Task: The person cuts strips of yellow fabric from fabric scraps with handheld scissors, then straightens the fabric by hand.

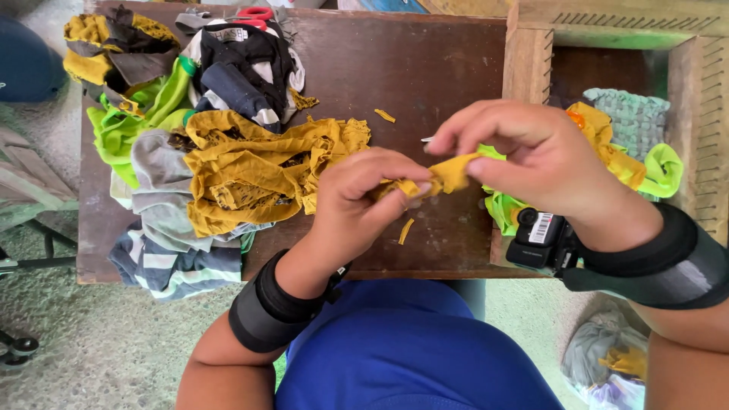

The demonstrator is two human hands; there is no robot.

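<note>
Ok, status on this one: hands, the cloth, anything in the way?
Left hand and right hand both pinch one yellow fabric strip, stretched between them. Fabric pile on table, off to the left. Nothing blocking.

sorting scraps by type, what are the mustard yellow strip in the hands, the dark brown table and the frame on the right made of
The mustard yellow strip, pinched between the left hand and right hand, looks like soft knit fabric: limp, matte, with curling cut edges. The dark brown table seems to be wood with a worn, dull finish. The pale frame looks like unfinished wood, with visible grain and notched rails.
</note>
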